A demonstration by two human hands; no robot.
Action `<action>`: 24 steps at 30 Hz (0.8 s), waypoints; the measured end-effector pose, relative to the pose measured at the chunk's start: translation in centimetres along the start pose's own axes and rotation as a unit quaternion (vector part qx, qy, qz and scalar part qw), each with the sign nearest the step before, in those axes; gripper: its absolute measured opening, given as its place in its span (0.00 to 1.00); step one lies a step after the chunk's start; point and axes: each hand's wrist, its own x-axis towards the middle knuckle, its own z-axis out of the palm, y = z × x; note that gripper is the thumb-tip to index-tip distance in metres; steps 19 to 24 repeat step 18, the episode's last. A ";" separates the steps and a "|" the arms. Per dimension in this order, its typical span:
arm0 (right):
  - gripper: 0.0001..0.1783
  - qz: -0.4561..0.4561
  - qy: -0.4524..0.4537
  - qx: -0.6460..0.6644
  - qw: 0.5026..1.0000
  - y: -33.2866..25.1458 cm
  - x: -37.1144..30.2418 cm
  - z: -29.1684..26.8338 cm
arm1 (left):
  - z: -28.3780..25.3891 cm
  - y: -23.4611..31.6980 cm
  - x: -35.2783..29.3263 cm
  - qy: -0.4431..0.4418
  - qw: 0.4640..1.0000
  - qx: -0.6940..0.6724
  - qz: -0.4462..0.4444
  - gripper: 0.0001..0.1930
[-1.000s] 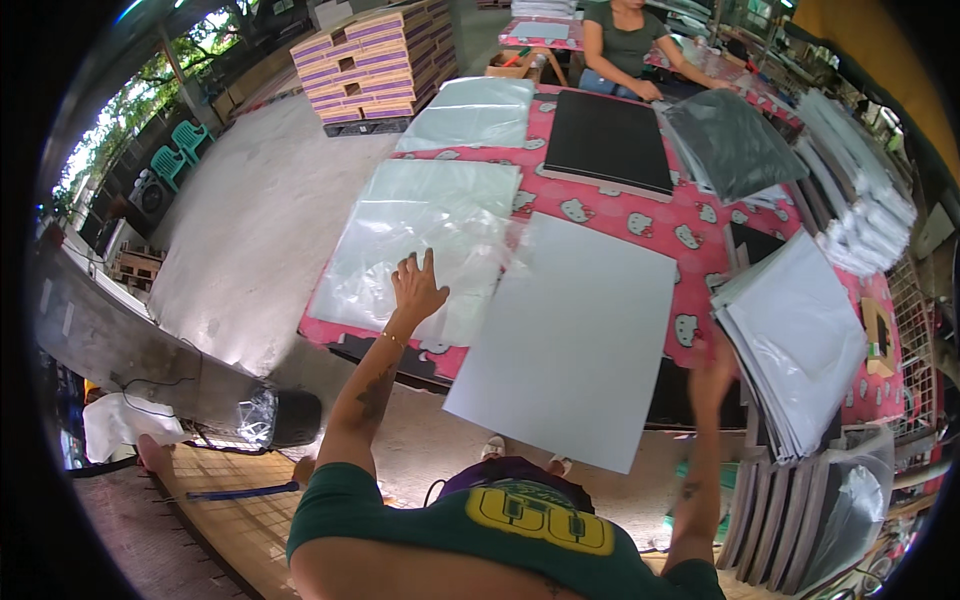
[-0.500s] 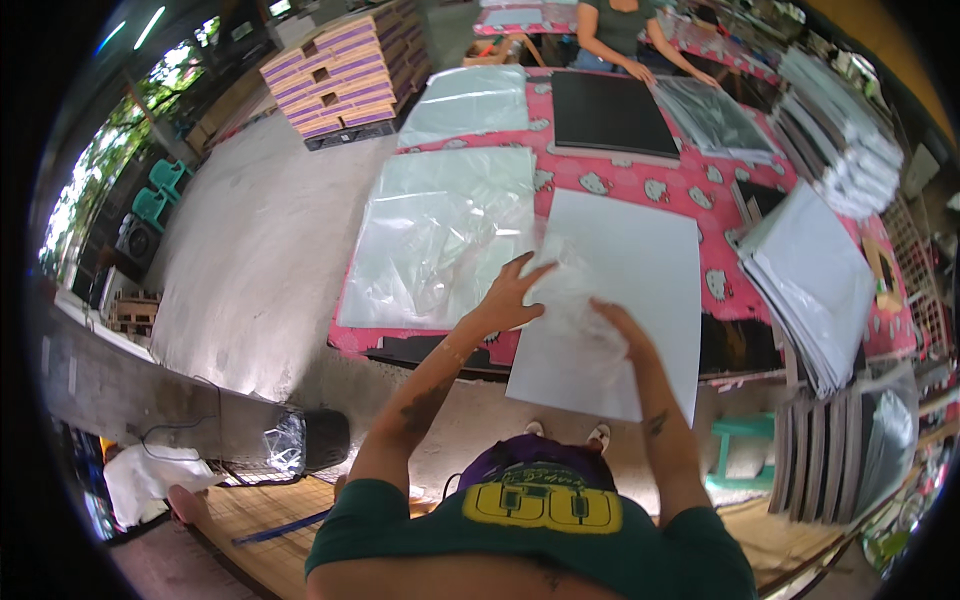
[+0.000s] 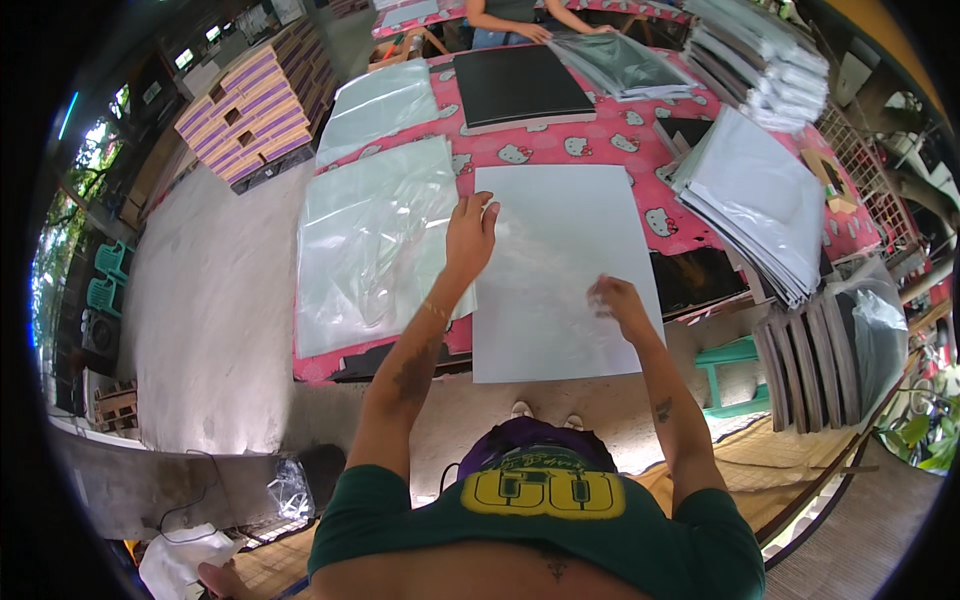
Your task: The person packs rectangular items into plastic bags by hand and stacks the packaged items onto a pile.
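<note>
A large white sheet (image 3: 560, 340) lies on the table in front of me, its near edge jutting past the table's front edge. A hazy, clear film seems to show over its middle. My left hand (image 3: 472, 235) rests at the sheet's upper left edge, fingers stretched out and thumb a little apart. Over the sheet's right half, my right hand (image 3: 622, 303) has bent fingers smeared by motion; whether they grip film cannot be made out. Just left of the sheet lies a stack of clear plastic bags (image 3: 350, 260), partly behind my left forearm.
Beyond the sheet are a black panel (image 3: 520, 85) and more clear plastic (image 3: 380, 110). A pile of wrapped sheets (image 3: 755, 195) leans at right, above a green stool (image 3: 730, 375). Across the pink table (image 3: 545, 150), a person's hands (image 3: 540, 33) touch wrapped panels (image 3: 630, 65).
The white sheet now lies straighter. My left hand has gone from spread fingers over the film to the sheet's upper left edge. My right hand stays over the right half, its fingers more bent.
</note>
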 end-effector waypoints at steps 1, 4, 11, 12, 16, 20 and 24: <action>0.20 0.054 -0.022 0.310 0.949 0.9 0.2 -1.8 | 0.3 2.9 0.5 0.066 0.996 -0.045 0.027 0.06; 0.31 0.091 -0.033 0.657 0.748 -2.4 -1.7 -1.0 | 1.4 7.8 -7.6 -0.159 0.972 -0.158 -0.065 0.05; 0.22 0.034 0.015 0.435 0.900 0.1 -8.2 2.8 | 8.5 9.1 -13.3 -0.237 0.949 -0.069 -0.195 0.13; 0.19 0.031 0.033 0.439 0.897 0.6 -8.3 2.1 | 8.3 9.5 -12.9 -0.227 0.952 -0.073 -0.189 0.12; 0.12 0.036 0.077 0.500 0.862 -1.4 -9.5 0.8 | 7.5 11.2 -11.5 -0.151 0.948 -0.171 -0.221 0.11; 0.17 0.054 0.135 0.547 0.825 -2.6 -9.8 0.0 | 7.6 11.4 -10.8 -0.074 0.932 -0.282 -0.217 0.12; 0.17 0.054 0.135 0.547 0.825 -2.6 -9.8 0.0 | 7.6 11.4 -10.8 -0.074 0.932 -0.282 -0.217 0.12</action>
